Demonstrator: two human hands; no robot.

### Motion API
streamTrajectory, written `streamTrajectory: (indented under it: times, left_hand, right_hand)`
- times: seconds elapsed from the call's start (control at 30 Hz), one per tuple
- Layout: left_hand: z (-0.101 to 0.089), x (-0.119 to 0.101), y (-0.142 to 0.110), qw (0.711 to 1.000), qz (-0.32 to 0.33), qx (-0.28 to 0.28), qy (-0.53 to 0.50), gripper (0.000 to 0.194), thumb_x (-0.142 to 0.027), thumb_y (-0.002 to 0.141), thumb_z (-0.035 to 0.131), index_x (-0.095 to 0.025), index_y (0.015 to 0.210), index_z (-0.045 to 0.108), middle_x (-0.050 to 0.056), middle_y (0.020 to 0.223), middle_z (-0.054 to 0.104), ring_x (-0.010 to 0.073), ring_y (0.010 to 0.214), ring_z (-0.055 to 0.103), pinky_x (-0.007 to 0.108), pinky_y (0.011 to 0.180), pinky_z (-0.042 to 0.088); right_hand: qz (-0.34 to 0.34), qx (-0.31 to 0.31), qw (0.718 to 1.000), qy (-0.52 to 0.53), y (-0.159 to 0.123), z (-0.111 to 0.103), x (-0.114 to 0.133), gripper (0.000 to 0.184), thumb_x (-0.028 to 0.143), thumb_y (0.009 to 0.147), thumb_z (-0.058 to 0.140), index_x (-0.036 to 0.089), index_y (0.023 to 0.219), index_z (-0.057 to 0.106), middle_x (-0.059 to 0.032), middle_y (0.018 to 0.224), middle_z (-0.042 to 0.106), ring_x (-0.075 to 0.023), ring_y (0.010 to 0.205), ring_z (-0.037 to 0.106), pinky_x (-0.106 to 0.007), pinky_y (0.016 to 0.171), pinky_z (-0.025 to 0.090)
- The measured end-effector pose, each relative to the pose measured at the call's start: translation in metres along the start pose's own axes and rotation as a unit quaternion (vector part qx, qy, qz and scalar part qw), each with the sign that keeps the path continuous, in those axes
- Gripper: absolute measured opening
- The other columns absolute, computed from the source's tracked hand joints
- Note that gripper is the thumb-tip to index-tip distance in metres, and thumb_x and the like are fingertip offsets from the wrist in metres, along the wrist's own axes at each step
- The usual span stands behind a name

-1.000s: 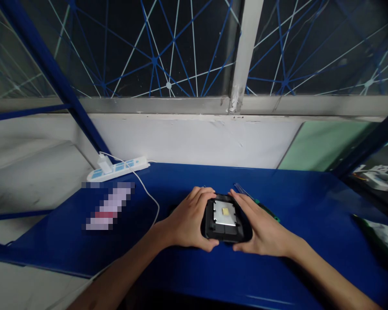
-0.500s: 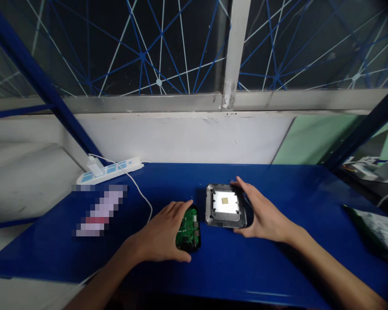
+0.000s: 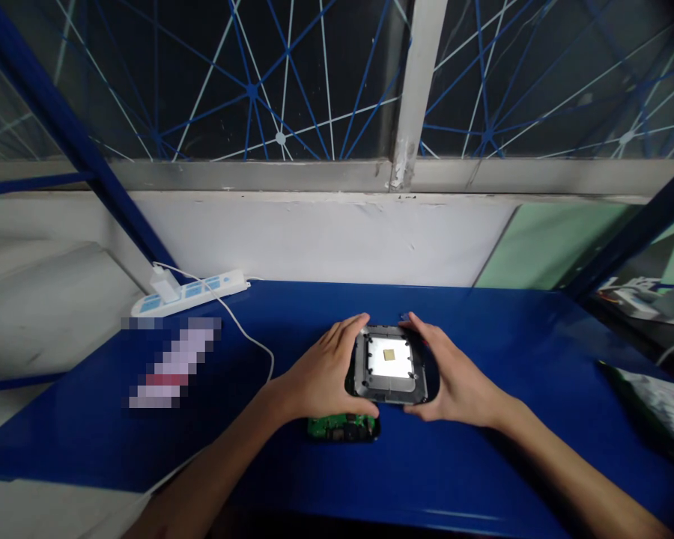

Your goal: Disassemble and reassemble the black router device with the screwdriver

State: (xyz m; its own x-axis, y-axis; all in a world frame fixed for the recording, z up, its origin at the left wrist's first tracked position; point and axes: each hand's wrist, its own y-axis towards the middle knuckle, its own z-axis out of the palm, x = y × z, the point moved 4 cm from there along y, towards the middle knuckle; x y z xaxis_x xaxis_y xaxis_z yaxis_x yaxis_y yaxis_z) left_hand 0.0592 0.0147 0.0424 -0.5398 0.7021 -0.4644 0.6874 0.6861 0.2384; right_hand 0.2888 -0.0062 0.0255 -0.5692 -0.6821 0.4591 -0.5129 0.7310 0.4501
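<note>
Both hands hold a dark square device housing (image 3: 390,367) with a pale metal plate and a small yellow square in its middle, just above the blue table (image 3: 483,464). My left hand (image 3: 326,374) grips its left edge, thumb at the near corner. My right hand (image 3: 454,374) grips its right edge. A green circuit board (image 3: 342,427) in a black shell lies on the table below my left hand, partly hidden by it.
A white power strip (image 3: 191,293) with a plugged charger and a white cable (image 3: 252,340) lies at the back left. A blurred-out object (image 3: 171,363) is left of the hands. A dark bag (image 3: 657,408) lies at the right edge.
My left hand let go of the green circuit board, which now lies on the table, and moved right to grip the housing's left edge. The right hand kept its hold.
</note>
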Motion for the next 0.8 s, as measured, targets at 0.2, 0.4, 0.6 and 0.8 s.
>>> streamTrajectory:
  times: [0.2,0.4,0.6,0.8]
  left_hand:
    - [0.008,0.001,0.006,0.997,0.073,-0.015,-0.005,0.133,-0.049,0.056,0.093,-0.024,0.158,0.011,0.021,0.155,0.035,0.0454,0.141,0.038,0.065,0.112,0.040]
    - [0.015,0.003,0.001,0.994,0.089,-0.059,0.035,0.128,-0.039,0.061,0.090,-0.021,0.158,0.008,0.021,0.155,0.034,0.0449,0.140,0.038,0.065,0.114,0.039]
    - [0.013,0.003,-0.003,0.987,0.124,-0.090,0.041,0.124,-0.039,0.062,0.088,-0.020,0.157,0.010,0.022,0.153,0.039,0.0471,0.138,0.039,0.069,0.114,0.035]
    - [0.013,0.004,-0.004,0.985,0.135,-0.102,0.042,0.120,-0.038,0.061,0.090,-0.021,0.154,0.016,0.021,0.152,0.039,0.0451,0.135,0.041,0.068,0.111,0.039]
  right_hand:
    - [-0.018,-0.006,1.000,-0.010,0.001,0.003,0.004,0.129,0.048,0.065,0.085,0.023,0.162,0.003,-0.0210,0.150,0.045,-0.0449,0.135,0.047,-0.065,0.107,0.046]
    - [-0.026,-0.013,0.999,-0.018,-0.001,0.004,0.002,0.127,0.050,0.067,0.084,0.024,0.162,0.003,-0.0202,0.152,0.044,-0.0450,0.137,0.046,-0.067,0.107,0.046]
    - [-0.030,-0.008,0.999,-0.030,-0.002,0.008,0.006,0.125,0.049,0.070,0.083,0.022,0.162,0.004,-0.0219,0.154,0.039,-0.0463,0.141,0.040,-0.067,0.109,0.045]
    - [-0.007,0.004,0.999,-0.037,-0.003,0.010,0.004,0.125,0.052,0.072,0.082,0.020,0.162,0.000,-0.0231,0.154,0.034,-0.0457,0.142,0.037,-0.064,0.108,0.048]
